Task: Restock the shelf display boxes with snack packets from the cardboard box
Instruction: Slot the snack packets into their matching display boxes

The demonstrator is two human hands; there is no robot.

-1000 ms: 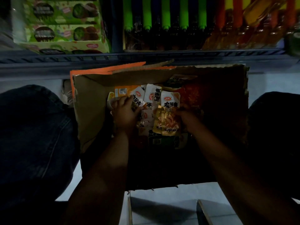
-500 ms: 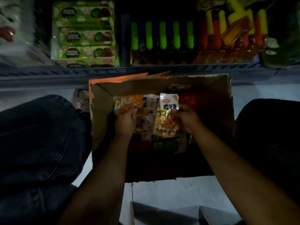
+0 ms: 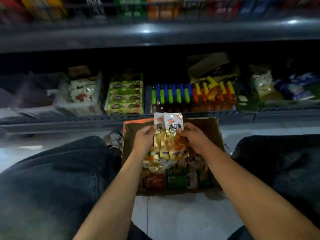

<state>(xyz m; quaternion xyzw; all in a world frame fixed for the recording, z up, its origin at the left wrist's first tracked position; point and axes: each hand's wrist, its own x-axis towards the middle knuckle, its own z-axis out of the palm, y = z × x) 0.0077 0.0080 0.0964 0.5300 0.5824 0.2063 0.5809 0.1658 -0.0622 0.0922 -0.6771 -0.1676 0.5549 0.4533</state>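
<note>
Both hands hold a small bunch of snack packets [image 3: 170,135] upright above the open cardboard box [image 3: 214,134], which stands on the pale floor [image 3: 181,217] between the person's knees in dark jeans [image 3: 57,179]. The left hand [image 3: 143,139] has its grip closed on the left edge of the bunch, thumb curled over the front of the packets. The right hand [image 3: 192,137] grips the right edge, its fingertips [image 3: 179,131] pinching the front packet just below the white top with the red logo and black characters. At least two packets overlap in the bunch, white at the top and golden yellow below, and their lower ends hang just over the contents of the box. More packets [image 3: 173,177] lie loose inside the box, yellow, red and green among them; how many cannot be told in the dim light. An orange flap [image 3: 138,121] shows at the far left corner of the box. Beyond the box runs the lower shelf [image 3: 69,122], which carries a green display box [image 3: 125,96] of stacked bars, a clear tray [image 3: 81,96] of white packets to its left, and a row of bottles with green caps [image 3: 170,96] beside bottles with orange and yellow caps [image 3: 214,94] to its right. A brown carton [image 3: 211,66] sits behind the bottles. The upper shelf [image 3: 155,32] crosses the top of the view, its goods blurred.
</note>
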